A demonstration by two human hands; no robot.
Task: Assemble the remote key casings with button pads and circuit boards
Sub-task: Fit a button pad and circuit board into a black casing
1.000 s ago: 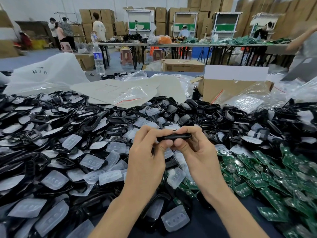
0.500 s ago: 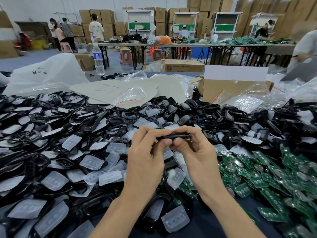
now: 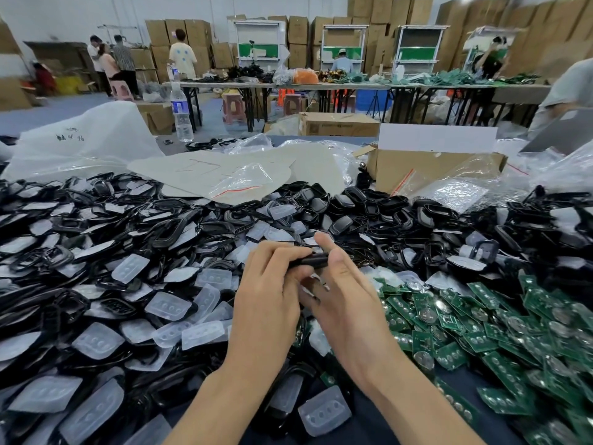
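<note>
aloft, left hand (image 3: 266, 303), right hand (image 3: 349, 311) on casing (image 3: 313, 261) (piles (image 3: 144, 245) beneath)

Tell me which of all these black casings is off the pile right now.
The black casing seen edge-on, pinched between the left hand and right hand above the pile. Every other casing lies loose in the heap.

Water bottle (image 3: 180, 111) near cardboard box (image 3: 430, 167).
</note>
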